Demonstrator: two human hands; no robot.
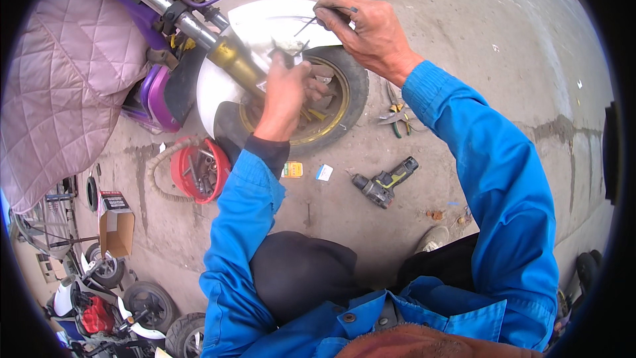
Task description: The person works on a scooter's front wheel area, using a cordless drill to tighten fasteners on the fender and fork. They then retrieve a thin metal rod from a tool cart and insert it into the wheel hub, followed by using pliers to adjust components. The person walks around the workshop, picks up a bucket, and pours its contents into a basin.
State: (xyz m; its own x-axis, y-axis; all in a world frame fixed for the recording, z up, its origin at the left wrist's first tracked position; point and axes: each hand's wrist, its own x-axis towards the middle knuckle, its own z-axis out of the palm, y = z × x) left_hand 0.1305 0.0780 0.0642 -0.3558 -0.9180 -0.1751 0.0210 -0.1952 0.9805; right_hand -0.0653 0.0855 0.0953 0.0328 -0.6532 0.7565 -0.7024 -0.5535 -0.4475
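Observation:
My right hand (368, 32) is raised over the edge of a white front mudguard (265, 18). Its thumb and forefinger pinch a thin black cable tie (305, 26). Lower and to the left, my left hand (288, 89) is closed against the mudguard, between the gold fork leg (235, 63) and the wheel (354, 73). Short dark ends stick up by its fingertips; what those fingers grip is hidden. The wheel has a black tyre and a gold-edged rim, and belongs to a purple two-wheeler.
Pliers (396, 113) lie right of the wheel, and a cordless drill (385, 182) lies nearer me. Two small packets, one yellow (292, 170) and one blue-white (324, 172), rest on the concrete. A red bucket of metal parts (177, 171) and an open carton (117, 231) stand left.

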